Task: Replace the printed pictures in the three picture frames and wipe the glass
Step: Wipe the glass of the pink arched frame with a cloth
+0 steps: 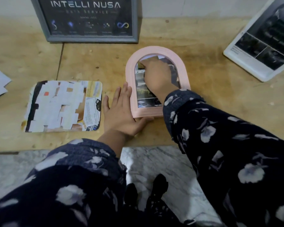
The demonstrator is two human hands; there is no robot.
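Pink arched frame (157, 79) lying flat on the wooden table (219, 99), near its front edge and right of centre. The left hand (121, 112) is resting spread and flat against the frame's left rim and near corner, bracing it. The right hand (157, 76) is curling over the glass (142, 94) inside the arch; it appears to be pressing something against the pane, but whether it holds a cloth cannot be told (the fingers hide it). A grey frame (90, 20) is leaning against the wall at the far left, a white frame (262, 40) is lying at the far right, and a loose printed picture (62, 105) is lying left of the bracing hand. The pink frame is probably light and liable to slide, and its glass is likely fragile and smooth; taking hold by the thick rim, not the pane, is advisable.
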